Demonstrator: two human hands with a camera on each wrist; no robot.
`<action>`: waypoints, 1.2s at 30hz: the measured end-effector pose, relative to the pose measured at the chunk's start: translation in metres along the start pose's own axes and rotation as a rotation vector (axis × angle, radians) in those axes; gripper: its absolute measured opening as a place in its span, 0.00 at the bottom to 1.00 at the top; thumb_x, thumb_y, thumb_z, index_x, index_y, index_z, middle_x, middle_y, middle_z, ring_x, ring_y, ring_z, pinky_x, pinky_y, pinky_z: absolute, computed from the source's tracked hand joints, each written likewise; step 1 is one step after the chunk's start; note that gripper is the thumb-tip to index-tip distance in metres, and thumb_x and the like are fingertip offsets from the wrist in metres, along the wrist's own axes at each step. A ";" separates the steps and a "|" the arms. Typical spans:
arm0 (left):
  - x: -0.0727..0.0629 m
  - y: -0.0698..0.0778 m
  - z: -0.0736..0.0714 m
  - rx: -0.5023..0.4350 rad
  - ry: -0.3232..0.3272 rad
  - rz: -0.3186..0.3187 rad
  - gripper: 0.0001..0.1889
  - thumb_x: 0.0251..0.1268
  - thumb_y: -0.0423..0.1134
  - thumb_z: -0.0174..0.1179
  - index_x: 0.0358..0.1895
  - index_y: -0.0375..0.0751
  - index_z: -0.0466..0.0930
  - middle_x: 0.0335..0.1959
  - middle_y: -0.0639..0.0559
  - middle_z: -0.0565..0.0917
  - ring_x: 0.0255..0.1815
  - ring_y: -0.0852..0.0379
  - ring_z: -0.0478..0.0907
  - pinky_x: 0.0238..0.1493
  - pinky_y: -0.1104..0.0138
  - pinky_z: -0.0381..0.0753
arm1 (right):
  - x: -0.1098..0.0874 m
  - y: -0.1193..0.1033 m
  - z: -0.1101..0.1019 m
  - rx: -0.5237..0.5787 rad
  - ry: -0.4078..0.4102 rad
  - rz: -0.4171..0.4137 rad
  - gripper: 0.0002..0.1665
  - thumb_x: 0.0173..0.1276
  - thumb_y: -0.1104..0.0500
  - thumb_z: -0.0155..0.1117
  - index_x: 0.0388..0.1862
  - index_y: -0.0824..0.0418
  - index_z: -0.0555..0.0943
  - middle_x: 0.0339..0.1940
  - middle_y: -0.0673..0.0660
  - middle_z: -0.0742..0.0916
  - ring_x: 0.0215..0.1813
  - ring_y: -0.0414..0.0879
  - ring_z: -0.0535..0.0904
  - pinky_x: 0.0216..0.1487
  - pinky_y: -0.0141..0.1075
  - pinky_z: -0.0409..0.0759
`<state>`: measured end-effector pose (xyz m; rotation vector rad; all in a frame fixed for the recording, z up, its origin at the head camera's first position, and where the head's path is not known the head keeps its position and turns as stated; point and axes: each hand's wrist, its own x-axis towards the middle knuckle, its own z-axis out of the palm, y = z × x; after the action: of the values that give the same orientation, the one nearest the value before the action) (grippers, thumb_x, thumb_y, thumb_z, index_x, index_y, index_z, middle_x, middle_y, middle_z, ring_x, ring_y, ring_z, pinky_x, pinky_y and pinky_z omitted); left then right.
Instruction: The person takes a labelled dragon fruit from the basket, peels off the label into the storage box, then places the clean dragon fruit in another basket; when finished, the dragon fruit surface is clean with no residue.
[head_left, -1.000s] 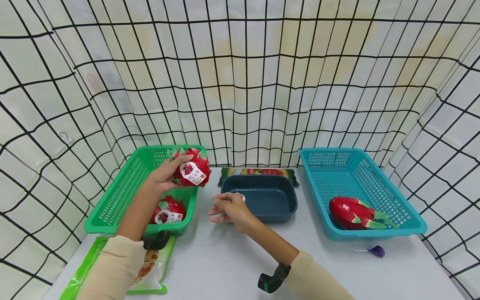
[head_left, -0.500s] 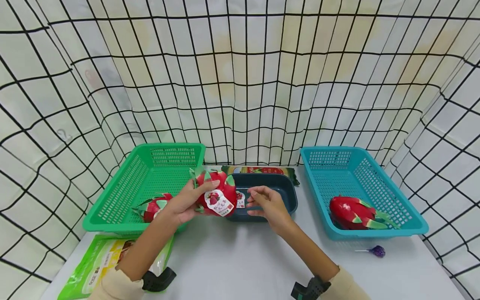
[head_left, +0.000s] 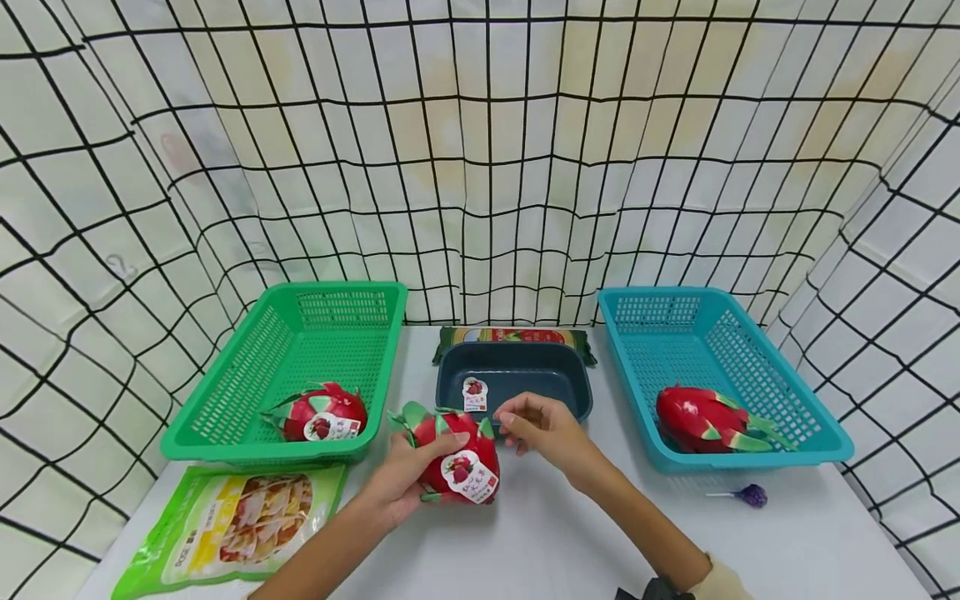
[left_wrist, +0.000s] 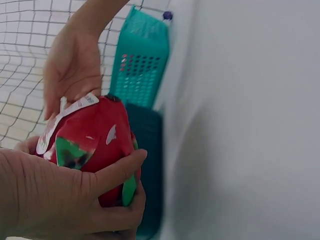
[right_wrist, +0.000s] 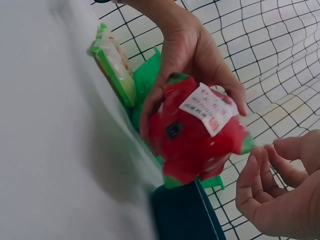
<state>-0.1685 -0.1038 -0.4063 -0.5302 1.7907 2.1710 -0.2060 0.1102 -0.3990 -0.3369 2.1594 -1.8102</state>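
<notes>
My left hand (head_left: 397, 479) grips a red dragon fruit (head_left: 480, 446) with green leaf tips and a white fruit label (head_left: 468, 477) on its side. In the head view it is held in front of the dark blue tray (head_left: 536, 367). My right hand (head_left: 551, 437) is just to the right of the fruit, fingers loosely bent. In the right wrist view its fingertips (right_wrist: 257, 152) come close to one green leaf tip (right_wrist: 247, 143); whether they touch it I cannot tell. A similar label (head_left: 475, 394) lies in the tray's left front corner.
A green basket (head_left: 393, 367) on the left contains another labelled dragon fruit (head_left: 337, 406). On the right, a blue basket (head_left: 626, 367) contains one more dragon fruit (head_left: 697, 417). A food bag (head_left: 255, 521), a lollipop (head_left: 750, 496) and a green packet (head_left: 517, 335) lie around. Black netting (head_left: 517, 208) encloses the table.
My left hand has brought the dragon fruit from above the green basket rightward and nearer to me, in front of the tray. My right hand has shifted right and sits beside the fruit.
</notes>
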 end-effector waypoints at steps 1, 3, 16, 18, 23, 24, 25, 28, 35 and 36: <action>0.000 -0.005 0.001 -0.002 0.013 -0.019 0.45 0.58 0.47 0.69 0.70 0.40 0.46 0.66 0.37 0.65 0.67 0.39 0.63 0.56 0.55 0.82 | -0.001 0.001 0.001 -0.027 -0.027 -0.008 0.17 0.69 0.50 0.64 0.49 0.60 0.81 0.40 0.59 0.85 0.38 0.49 0.82 0.40 0.36 0.83; 0.001 -0.014 0.001 -0.001 0.028 -0.051 0.48 0.57 0.47 0.70 0.70 0.39 0.44 0.66 0.35 0.64 0.67 0.37 0.62 0.57 0.53 0.81 | -0.003 0.004 0.004 -0.062 -0.076 -0.024 0.15 0.69 0.51 0.64 0.48 0.59 0.81 0.40 0.59 0.85 0.38 0.51 0.81 0.38 0.34 0.82; 0.010 -0.026 0.003 -0.042 -0.057 -0.150 0.53 0.57 0.54 0.68 0.72 0.40 0.36 0.67 0.32 0.60 0.68 0.33 0.59 0.56 0.42 0.78 | -0.006 0.016 0.016 -0.150 -0.199 -0.053 0.10 0.67 0.59 0.66 0.44 0.62 0.81 0.28 0.54 0.78 0.28 0.45 0.74 0.29 0.31 0.77; 0.011 -0.024 0.002 -0.040 -0.082 -0.162 0.52 0.58 0.56 0.66 0.71 0.40 0.37 0.67 0.32 0.61 0.67 0.33 0.59 0.54 0.41 0.78 | -0.007 0.016 0.016 -0.155 -0.195 -0.064 0.11 0.67 0.60 0.66 0.44 0.64 0.81 0.28 0.55 0.78 0.27 0.45 0.73 0.28 0.31 0.77; 0.015 -0.020 0.000 -0.048 -0.102 -0.190 0.52 0.57 0.60 0.66 0.71 0.40 0.39 0.67 0.33 0.60 0.67 0.33 0.58 0.54 0.40 0.78 | -0.006 0.018 0.014 -0.177 -0.175 -0.085 0.10 0.66 0.61 0.67 0.43 0.64 0.81 0.28 0.56 0.79 0.27 0.44 0.74 0.28 0.31 0.78; 0.015 -0.020 0.000 -0.050 -0.102 -0.193 0.52 0.56 0.60 0.66 0.71 0.40 0.40 0.67 0.33 0.60 0.68 0.33 0.58 0.54 0.40 0.78 | -0.005 0.018 0.014 -0.180 -0.173 -0.088 0.10 0.65 0.61 0.68 0.43 0.64 0.82 0.29 0.56 0.79 0.27 0.43 0.74 0.28 0.31 0.78; 0.016 -0.020 0.000 -0.050 -0.105 -0.194 0.52 0.56 0.61 0.66 0.71 0.40 0.41 0.67 0.33 0.60 0.68 0.33 0.58 0.55 0.40 0.78 | -0.005 0.019 0.014 -0.182 -0.171 -0.089 0.10 0.65 0.61 0.68 0.43 0.64 0.82 0.29 0.56 0.79 0.27 0.43 0.74 0.28 0.30 0.78; 0.016 -0.020 0.000 -0.043 -0.114 -0.186 0.50 0.58 0.61 0.65 0.70 0.39 0.43 0.67 0.33 0.61 0.67 0.33 0.59 0.54 0.41 0.78 | -0.004 0.020 0.015 -0.193 -0.170 -0.089 0.11 0.64 0.60 0.69 0.42 0.64 0.81 0.29 0.56 0.79 0.28 0.43 0.74 0.28 0.28 0.78; 0.015 -0.025 0.000 -0.030 -0.216 -0.158 0.49 0.63 0.62 0.59 0.72 0.40 0.38 0.67 0.33 0.60 0.68 0.33 0.60 0.58 0.41 0.77 | -0.004 0.023 0.015 -0.259 -0.138 -0.091 0.11 0.63 0.58 0.71 0.37 0.63 0.81 0.27 0.54 0.79 0.29 0.43 0.75 0.27 0.27 0.77; 0.016 -0.025 -0.001 -0.030 -0.233 -0.160 0.49 0.64 0.61 0.58 0.73 0.40 0.36 0.68 0.33 0.60 0.69 0.33 0.59 0.58 0.40 0.76 | -0.004 0.023 0.014 -0.268 -0.133 -0.094 0.11 0.63 0.58 0.71 0.36 0.63 0.81 0.26 0.53 0.79 0.29 0.43 0.75 0.27 0.27 0.76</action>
<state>-0.1716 -0.1004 -0.4352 -0.3933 1.5425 2.0591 -0.1965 0.1029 -0.4234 -0.6106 2.3264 -1.4948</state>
